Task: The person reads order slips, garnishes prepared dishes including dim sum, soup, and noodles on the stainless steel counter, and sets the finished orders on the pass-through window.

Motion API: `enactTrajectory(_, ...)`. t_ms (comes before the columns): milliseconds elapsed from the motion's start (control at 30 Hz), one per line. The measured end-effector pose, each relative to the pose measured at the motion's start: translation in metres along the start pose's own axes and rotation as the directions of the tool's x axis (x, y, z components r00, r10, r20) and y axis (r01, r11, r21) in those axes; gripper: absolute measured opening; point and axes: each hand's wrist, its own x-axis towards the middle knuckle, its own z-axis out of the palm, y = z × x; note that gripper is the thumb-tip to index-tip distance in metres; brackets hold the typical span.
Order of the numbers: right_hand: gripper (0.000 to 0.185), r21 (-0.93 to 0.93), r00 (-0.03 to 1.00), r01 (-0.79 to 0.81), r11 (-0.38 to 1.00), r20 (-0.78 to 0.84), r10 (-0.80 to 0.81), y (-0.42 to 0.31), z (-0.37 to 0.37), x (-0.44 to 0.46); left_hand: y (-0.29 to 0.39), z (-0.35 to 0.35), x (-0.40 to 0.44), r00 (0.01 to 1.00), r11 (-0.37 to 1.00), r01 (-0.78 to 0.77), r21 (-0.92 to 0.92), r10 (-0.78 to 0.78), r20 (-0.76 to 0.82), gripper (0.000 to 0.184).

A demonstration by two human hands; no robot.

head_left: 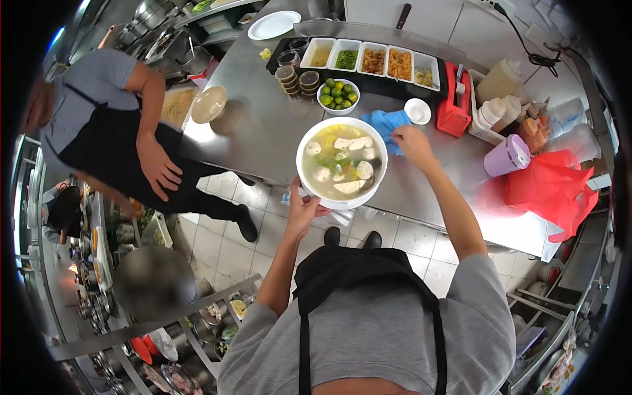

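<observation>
Stainless counter (pixel 263 135) spans the head view. Mid-frame, I see the soup bowl (pixel 306 141), the left hand (pixel 305 212) clamped on its lower-left edge. Right of centre, the right hand (pixel 411 145) has fingers closed on the blue cloth (pixel 384 125), beneath a small white dish (pixel 417 111).
</observation>
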Motion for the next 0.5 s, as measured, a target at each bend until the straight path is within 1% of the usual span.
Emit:
enactTrajectory(33,0.013,0.028,1.000,-0.026,0.999,-0.016,0.026,0.006,-0.009,-0.014,0.001,0.000,-0.001,1.000,1.000,0.001,0.009,-0.001,0.020,0.067)
enactTrajectory(100,0.013,-0.064,0.995,-0.090,0.994,0.032,0.092,0.018,-0.022,-0.047,0.006,0.000,-0.002,0.999,1.000,0.019,0.008,-0.019,0.038,0.068)
enactTrajectory(167,0.012,-0.191,0.971,-0.095,0.977,0.199,0.134,0.024,-0.034,-0.079,0.011,0.000,-0.001,0.997,0.999,0.040,0.017,-0.041,0.064,0.069)
enactTrajectory(267,0.016,-0.140,0.986,-0.153,0.978,0.042,0.160,0.017,-0.054,-0.113,0.016,0.002,0.001,0.991,0.995,0.083,0.047,-0.087,0.100,0.068)
enactTrajectory(367,0.025,-0.135,0.994,0.025,0.991,-0.105,-0.039,0.022,-0.055,-0.112,0.017,0.010,0.005,0.982,0.991,0.103,0.086,-0.115,0.147,0.068)
enactTrajectory(467,0.033,-0.121,0.997,-0.054,0.991,0.046,0.060,0.024,-0.054,-0.100,0.015,0.013,0.011,0.968,0.989,0.099,0.111,-0.122,0.220,0.068)
enactTrajectory(500,0.033,-0.099,0.997,-0.054,0.994,0.052,0.060,0.033,-0.050,-0.095,0.017,0.016,0.011,0.963,0.987,0.107,0.124,-0.133,0.232,0.069)
